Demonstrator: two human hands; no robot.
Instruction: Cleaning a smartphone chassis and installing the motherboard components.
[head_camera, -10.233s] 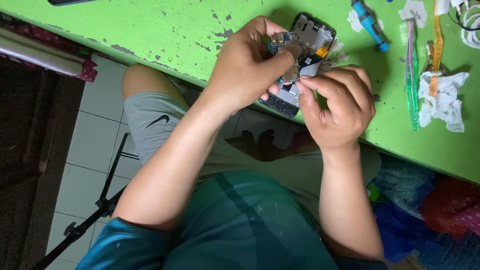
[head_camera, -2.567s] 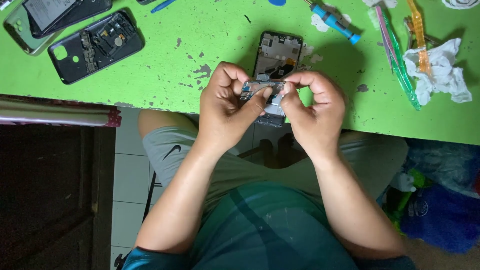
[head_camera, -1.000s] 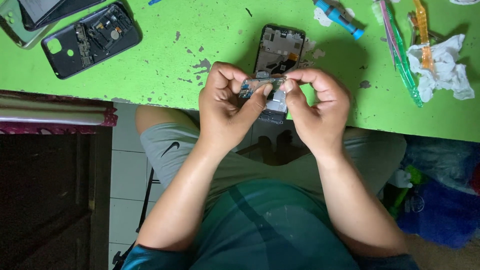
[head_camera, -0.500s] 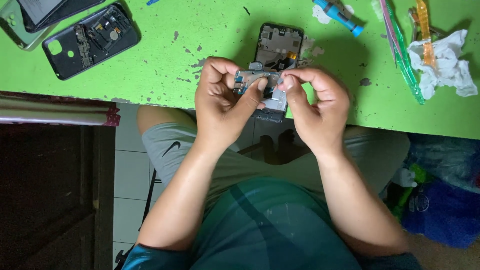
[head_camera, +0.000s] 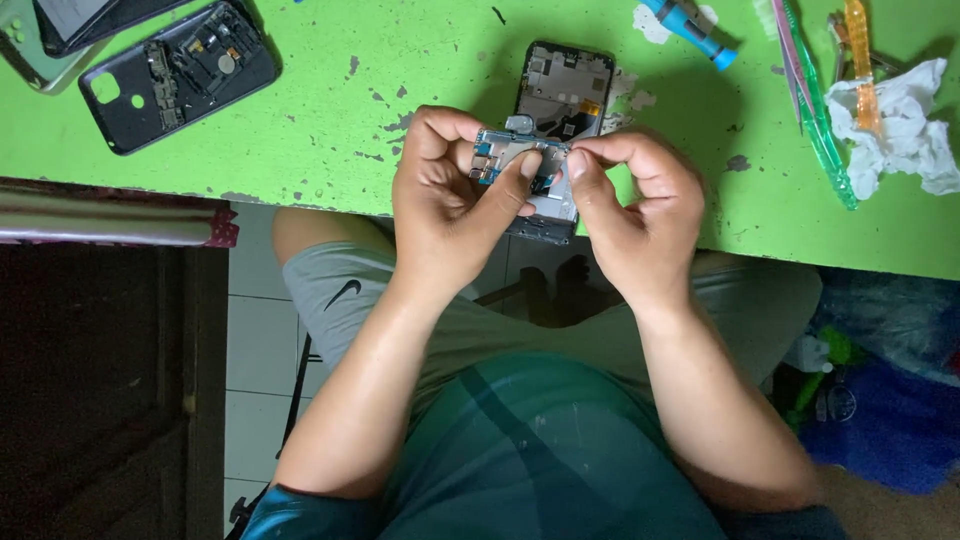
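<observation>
1. Holding a small circuit board (head_camera: 512, 158) above the near edge of the green table (head_camera: 400, 60), the left hand (head_camera: 450, 200) has its grip closed on the board, thumb pressed on the near face and fingers curled round the left end.
2. Meeting it from the other side, the right hand (head_camera: 630, 205) pinches the board's right end between thumb tip and forefinger, the remaining fingers folded into the palm; its grip is shut tight on that end.
3. Lying just behind the hands, an opened phone frame (head_camera: 560, 95) rests flat on the table, its dark inner side up and its near end hidden behind the board and the fingers.
4. Farther left, well apart from the hands, a black back cover (head_camera: 180, 75) lies inner side up, with another phone part (head_camera: 70, 20) beside it at the top edge of the view.
5. Off to the right sit a blue tool (head_camera: 690, 25), a pair of green tweezers (head_camera: 815, 110) and a crumpled white tissue (head_camera: 905, 130) with an orange strip (head_camera: 862, 60) across it.
6. Below the table edge, the person's grey shorts (head_camera: 370, 300) and teal shirt (head_camera: 530, 450) fill the lower view, over a tiled floor (head_camera: 255, 340).
</observation>
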